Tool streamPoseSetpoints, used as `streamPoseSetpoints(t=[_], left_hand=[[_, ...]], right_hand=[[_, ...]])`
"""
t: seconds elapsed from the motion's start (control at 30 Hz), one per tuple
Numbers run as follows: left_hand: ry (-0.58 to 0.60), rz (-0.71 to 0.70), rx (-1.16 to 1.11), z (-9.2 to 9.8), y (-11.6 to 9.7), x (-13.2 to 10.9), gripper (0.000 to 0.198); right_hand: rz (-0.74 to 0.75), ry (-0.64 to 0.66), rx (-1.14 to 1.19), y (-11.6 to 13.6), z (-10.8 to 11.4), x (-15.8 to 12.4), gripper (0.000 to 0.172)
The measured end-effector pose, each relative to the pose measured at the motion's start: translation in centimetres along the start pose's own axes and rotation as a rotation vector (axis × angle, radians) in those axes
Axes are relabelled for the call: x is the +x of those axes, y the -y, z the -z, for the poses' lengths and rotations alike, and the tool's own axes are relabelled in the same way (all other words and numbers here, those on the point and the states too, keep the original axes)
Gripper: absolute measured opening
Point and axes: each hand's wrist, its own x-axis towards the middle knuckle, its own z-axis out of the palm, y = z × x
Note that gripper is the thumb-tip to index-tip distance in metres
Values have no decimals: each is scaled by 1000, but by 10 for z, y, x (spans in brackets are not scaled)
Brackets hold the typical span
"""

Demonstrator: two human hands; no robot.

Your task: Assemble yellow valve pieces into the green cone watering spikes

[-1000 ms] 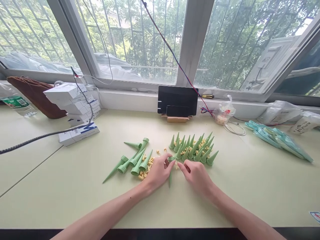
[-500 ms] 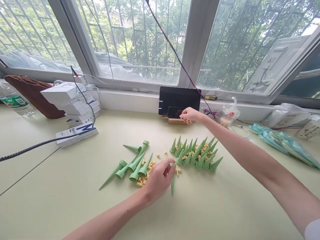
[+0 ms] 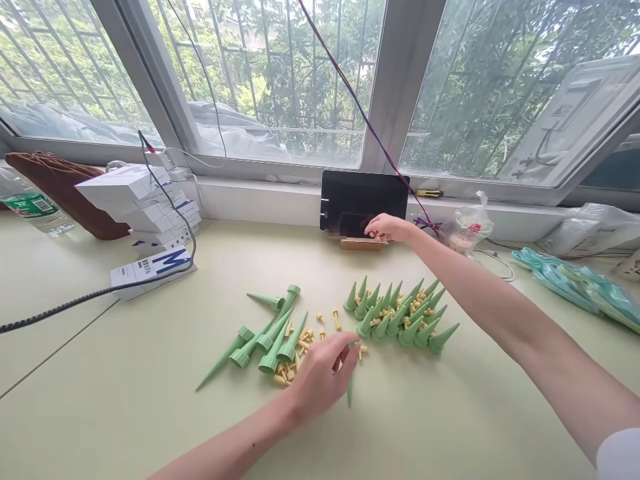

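My left hand (image 3: 327, 368) is closed, thumb and forefinger pinching a green watering spike (image 3: 351, 390) by its wide end, with the point toward me. The hand covers much of that end. Beside it lie small yellow fittings (image 3: 287, 372) and a loose pile of green watering spikes (image 3: 274, 333). Farther right, rows of spikes (image 3: 395, 320) stand points up, with yellow fittings among them. My right hand (image 3: 387, 228) reaches to a dark phone (image 3: 353, 225) propped on a small cardboard stand (image 3: 361, 245). Its fingers are curled with nothing visible in them; whether they touch the screen I cannot tell.
A black tablet-like panel (image 3: 370, 190) leans behind the phone. Stacked white boxes (image 3: 143, 207) and a dark cable (image 3: 100, 292) are at the left. A tied plastic bag (image 3: 470, 227) and teal plastic packets (image 3: 575, 283) lie at the right, beneath the windows.
The view has shifted slightly. My left hand still grips the same watering spike, and my right hand stays in front of the phone with little movement.
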Motion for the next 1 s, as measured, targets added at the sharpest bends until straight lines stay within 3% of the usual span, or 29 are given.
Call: streamPoseSetpoints(t=[0.13,0.2,0.23,0.33,0.47,0.57,0.7,1.0], left_hand=[[29,41,20,0,-1,0,16],[55,72,37,1,-2,1,18],[64,87,45,1,-2,1,19],[60,123,63,1,0,4,20],[-7,135,76,5,2,8,17],[-32,183,51,9,1,11,14],[-54,221,50,10,1,13,15],[23,192,88,8,2,13,17]], right_hand=[[117,-36,-57,14,-2,-38,21],[196,-60,-96,22,-10,-73,19],[316,-86,-176,25,-17,-94,18],[630,-212,-297,23,-50,-163,23],[820,-198,-235,-14,-110,-228,30],[921,-224,-250,-54,-143,-236,32],[967,-285,-284,-92,-159,-223,34],[987,-274,-346,-98,-170,-222,35]])
